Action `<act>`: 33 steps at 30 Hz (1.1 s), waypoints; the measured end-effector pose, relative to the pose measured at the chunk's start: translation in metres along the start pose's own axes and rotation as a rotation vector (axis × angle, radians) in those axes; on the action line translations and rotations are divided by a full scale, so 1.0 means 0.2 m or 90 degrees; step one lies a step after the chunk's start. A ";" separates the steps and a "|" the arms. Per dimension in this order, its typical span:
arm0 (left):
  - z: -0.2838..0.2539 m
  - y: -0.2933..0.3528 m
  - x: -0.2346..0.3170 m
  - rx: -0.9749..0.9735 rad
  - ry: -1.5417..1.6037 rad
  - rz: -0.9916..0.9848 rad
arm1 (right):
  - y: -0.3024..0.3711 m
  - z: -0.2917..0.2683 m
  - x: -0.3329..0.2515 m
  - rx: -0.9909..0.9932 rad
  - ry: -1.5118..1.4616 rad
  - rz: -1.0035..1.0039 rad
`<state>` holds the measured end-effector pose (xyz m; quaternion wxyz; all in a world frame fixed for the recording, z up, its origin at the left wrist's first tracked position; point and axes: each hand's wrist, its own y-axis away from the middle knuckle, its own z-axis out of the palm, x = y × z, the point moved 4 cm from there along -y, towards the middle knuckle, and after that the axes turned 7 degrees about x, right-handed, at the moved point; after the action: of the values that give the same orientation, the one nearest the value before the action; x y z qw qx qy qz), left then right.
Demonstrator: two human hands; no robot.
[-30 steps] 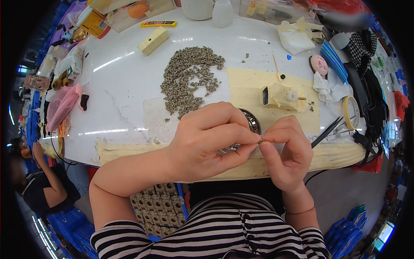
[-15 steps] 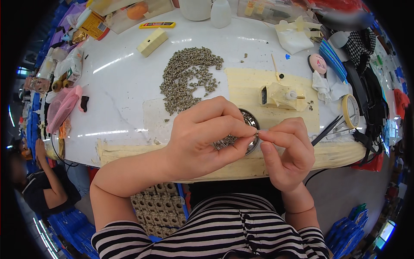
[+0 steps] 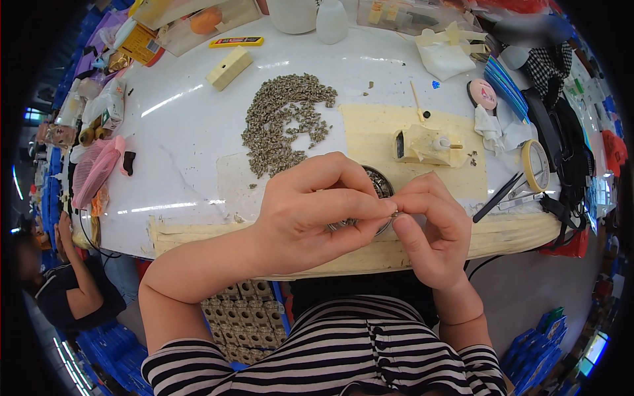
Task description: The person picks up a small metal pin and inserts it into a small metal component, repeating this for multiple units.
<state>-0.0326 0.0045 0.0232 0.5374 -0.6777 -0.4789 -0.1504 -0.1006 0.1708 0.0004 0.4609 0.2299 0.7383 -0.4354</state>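
Both my hands meet over a round metal bowl [image 3: 382, 181] near the table's front edge. My left hand [image 3: 323, 214] pinches with thumb and forefinger at a tiny metal part [image 3: 395, 213]. My right hand [image 3: 432, 231] is closed on the same spot from the other side, its fingertips touching the part. The piece is too small and too covered by fingers to name. Small metal parts lie in the bowl, partly hidden by my hands. Beyond my left hand spreads a heap of small metal parts [image 3: 281, 119].
A taped block fixture [image 3: 426, 146] sits on a yellow-taped patch [image 3: 370, 122] to the right. Tweezers [image 3: 496, 198] and a tape roll [image 3: 535, 165] lie further right. A cream block [image 3: 229, 68] is at the back left. Another person's arm [image 3: 76, 277] shows at far left.
My right hand has shifted slightly left and curled closer to my left fingertips. My left hand stays almost in place, and the view has moved a little.
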 end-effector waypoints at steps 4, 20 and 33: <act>0.01 0.00 -0.01 -0.005 0.009 -0.002 | 0.00 -0.01 0.01 -0.012 -0.025 0.030; -0.01 -0.01 -0.01 0.031 -0.030 -0.017 | 0.00 -0.02 -0.05 0.081 0.131 -0.127; -0.01 -0.02 0.00 0.029 -0.039 -0.015 | 0.00 -0.16 -0.07 0.202 0.156 -0.099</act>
<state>-0.0339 0.0026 0.0264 0.5360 -0.6640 -0.5062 -0.1250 -0.1095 0.1982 0.0182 0.2908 0.2932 0.7266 -0.5491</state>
